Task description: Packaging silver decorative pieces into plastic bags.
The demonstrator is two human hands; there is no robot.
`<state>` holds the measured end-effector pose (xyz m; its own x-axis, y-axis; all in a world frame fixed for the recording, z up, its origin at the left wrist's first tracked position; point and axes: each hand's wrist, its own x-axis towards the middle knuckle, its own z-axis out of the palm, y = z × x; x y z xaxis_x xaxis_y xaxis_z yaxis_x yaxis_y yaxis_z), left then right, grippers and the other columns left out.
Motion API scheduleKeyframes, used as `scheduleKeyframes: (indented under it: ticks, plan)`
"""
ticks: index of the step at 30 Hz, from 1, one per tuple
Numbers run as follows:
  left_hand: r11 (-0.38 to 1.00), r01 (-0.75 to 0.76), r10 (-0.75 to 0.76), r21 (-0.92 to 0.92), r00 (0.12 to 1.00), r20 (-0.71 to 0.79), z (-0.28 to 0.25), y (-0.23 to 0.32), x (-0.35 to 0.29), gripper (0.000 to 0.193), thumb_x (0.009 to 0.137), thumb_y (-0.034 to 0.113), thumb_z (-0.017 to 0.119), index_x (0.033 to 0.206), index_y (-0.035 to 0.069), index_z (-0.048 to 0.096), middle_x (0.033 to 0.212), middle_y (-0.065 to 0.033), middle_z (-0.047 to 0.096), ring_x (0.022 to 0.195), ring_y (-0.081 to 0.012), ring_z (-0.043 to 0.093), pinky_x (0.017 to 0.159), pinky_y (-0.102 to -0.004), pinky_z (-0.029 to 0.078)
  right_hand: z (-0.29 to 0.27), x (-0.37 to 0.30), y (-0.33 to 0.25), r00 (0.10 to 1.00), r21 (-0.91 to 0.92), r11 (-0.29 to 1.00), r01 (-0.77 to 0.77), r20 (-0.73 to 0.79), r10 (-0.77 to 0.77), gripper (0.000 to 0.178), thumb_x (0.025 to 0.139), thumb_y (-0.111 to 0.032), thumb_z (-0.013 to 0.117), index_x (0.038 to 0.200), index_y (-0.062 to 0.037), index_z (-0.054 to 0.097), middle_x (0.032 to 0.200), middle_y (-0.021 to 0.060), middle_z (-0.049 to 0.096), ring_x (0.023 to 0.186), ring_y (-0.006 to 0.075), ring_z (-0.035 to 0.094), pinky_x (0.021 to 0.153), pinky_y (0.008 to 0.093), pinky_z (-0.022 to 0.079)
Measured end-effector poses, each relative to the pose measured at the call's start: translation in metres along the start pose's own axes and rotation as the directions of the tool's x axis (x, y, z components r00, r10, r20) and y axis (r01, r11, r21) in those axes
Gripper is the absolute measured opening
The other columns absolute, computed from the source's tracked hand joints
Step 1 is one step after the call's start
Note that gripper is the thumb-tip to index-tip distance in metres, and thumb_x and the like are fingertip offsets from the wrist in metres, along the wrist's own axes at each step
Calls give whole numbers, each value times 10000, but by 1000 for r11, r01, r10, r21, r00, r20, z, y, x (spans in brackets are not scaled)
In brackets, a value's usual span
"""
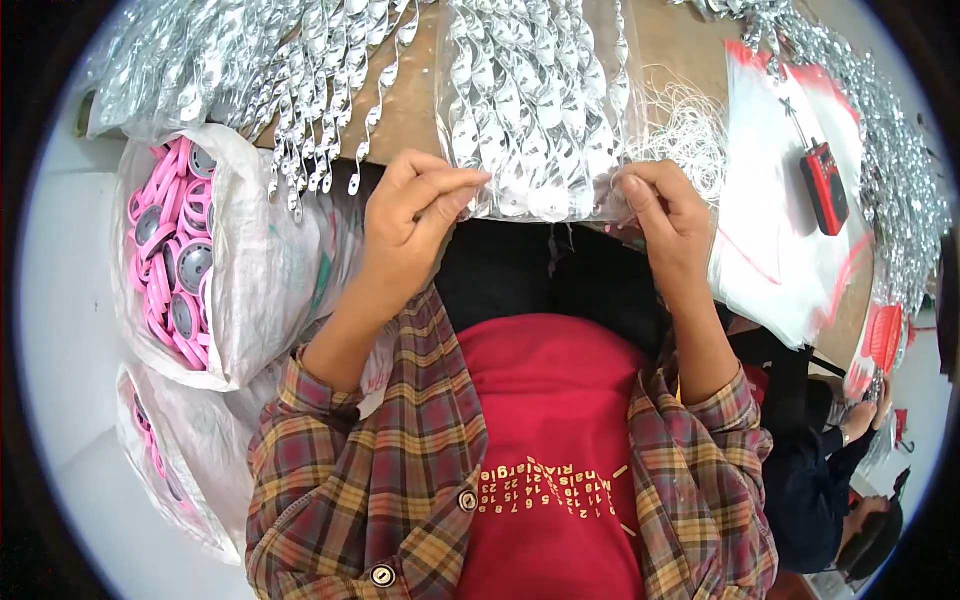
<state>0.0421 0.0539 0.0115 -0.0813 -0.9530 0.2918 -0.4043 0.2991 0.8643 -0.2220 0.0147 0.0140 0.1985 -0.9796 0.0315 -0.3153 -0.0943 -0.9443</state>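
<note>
A clear plastic bag [625, 120] of silver twisted foil strips [540, 100] lies flat on the table, its near end reaching the table's front edge. My left hand [415, 210] pinches the bag's near left corner between thumb and forefinger. At the near right corner, my right hand [665, 205] is closed on the bag too, with its thumb on top. The strips hang lengthwise inside, their rounded ends close to the bag's near edge. Just beyond my right hand lies a tangle of thin white string [685, 130].
More silver strips [330, 80] spill over the table's edge at left. White sacks [270, 240] of pink and grey wheel-like parts [180, 260] stand below. At right, a red and black radio [825, 185] rests on clear bags [770, 220] with red edges. A co-worker [810, 490] sits at lower right.
</note>
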Motion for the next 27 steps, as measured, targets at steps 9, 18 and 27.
scheduleKeyframes:
  ticks: [9, 18, 27]
  plan:
    - [909, 227, -334, -348, 898, -286, 21, -13, 13, 294, 853, 23, 624, 1133, 37, 539, 830, -14, 538, 715, -73, 535, 627, -216, 443, 28, 15, 17, 905, -429, 866, 257, -207, -372, 397, 845, 34, 551, 1226, -69, 509, 856, 133, 561, 696, 282, 575, 637, 350, 481]
    - [891, 83, 90, 445, 931, -354, 16, -19, 17, 300, 805, 53, 626, 1100, 69, 573, 952, -121, 592, 800, -289, 607, 712, -360, 496, 17, 16, 14, 908, -609, 761, 225, -151, -390, 486, 788, 63, 440, 1258, -40, 501, 1038, 167, 522, 955, 317, 533, 863, 380, 441]
    - [795, -372, 431, 479, 902, -15, 46, 25, -14, 508, 772, 155, 679, 1246, 29, 549, 1290, -150, 537, 1213, -312, 496, 1013, -441, 376, 41, -31, -21, 837, -549, 665, 506, 127, -532, 567, 848, -141, 619, 1376, -65, 428, 1433, 194, 378, 1320, 367, 364, 1052, 476, 306]
